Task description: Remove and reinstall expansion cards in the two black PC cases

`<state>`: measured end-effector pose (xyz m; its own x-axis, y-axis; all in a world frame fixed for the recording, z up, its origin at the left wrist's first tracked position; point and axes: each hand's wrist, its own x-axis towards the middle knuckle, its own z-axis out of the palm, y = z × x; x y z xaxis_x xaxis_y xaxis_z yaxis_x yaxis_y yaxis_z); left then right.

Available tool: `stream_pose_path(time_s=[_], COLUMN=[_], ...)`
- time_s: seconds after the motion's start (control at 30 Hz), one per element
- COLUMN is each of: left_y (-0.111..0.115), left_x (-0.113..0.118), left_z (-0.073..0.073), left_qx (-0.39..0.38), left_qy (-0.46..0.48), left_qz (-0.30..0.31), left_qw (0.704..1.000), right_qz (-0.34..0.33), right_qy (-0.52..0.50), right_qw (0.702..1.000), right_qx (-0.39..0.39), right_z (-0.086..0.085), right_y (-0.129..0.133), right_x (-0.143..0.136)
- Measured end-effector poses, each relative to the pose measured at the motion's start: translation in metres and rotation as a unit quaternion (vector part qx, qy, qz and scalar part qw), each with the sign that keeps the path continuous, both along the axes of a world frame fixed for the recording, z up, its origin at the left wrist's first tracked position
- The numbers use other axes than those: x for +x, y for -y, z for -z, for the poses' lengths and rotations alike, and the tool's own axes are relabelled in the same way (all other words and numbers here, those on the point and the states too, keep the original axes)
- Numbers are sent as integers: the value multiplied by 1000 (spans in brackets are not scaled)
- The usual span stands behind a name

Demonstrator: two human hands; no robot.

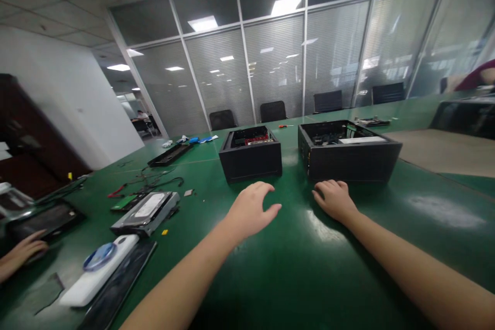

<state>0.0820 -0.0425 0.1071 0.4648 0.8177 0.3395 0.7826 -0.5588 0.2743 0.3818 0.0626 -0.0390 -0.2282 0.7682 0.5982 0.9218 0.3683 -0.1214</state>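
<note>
Over the green table, my left hand [253, 209] is empty, its thumb and fingers apart in a curve. Just beyond it stands a black computer case [251, 161] with an open top and red parts inside. My right hand [333, 198] rests low by the front of a second, wider black computer case [351, 161], fingers loosely bent and thumb apart. No object shows in it. Whether its fingertips touch that case I cannot tell. Dark parts and a pale strip are visible in the wider case's open top.
Left on the green table [278, 273] lie a hard drive in a metal bracket [145, 212], cables [157, 180], a long black panel [170, 154], a white device [102, 270] and a roll of tape [99, 257]. Another person's hand [25, 253] is at far left. A screwdriver [285, 126] lies behind.
</note>
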Motion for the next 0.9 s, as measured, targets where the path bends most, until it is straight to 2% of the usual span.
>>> stream_pose_path(time_s=[0.1,0.2,0.33,0.43,0.53,0.63,0.77,0.9], left_y=[-38,-97,-174,-211,-229,-236,-234,-224], left_x=[-3,-13,-34,-48,-55,-56,-54,-55], left_z=[6,-4,-24,-32,-32,-31,-29,-26], left_qx=[78,149,138,92,74,76,94,116], left_qy=[-52,-123,-143,-177,-205,-215,-218,-224], left_qz=[-57,-155,-200,-180,-162,-168,-183,-190], left_qw=[994,969,959,963,962,959,954,949], right_qz=[3,15,23,33,40,45,64,75], right_qy=[8,0,6,9,11,11,16,20], right_qw=[1000,1000,999,999,998,998,997,995], right_qx=[2,-7,-23,-34,-43,-49,-43,-55], right_z=[-1,0,0,-2,-3,-3,-2,-1], right_y=[-2,-3,-5,-5,-4,-5,-7,-8], right_x=[-3,-4,-3,-3,-4,-5,-6,-8])
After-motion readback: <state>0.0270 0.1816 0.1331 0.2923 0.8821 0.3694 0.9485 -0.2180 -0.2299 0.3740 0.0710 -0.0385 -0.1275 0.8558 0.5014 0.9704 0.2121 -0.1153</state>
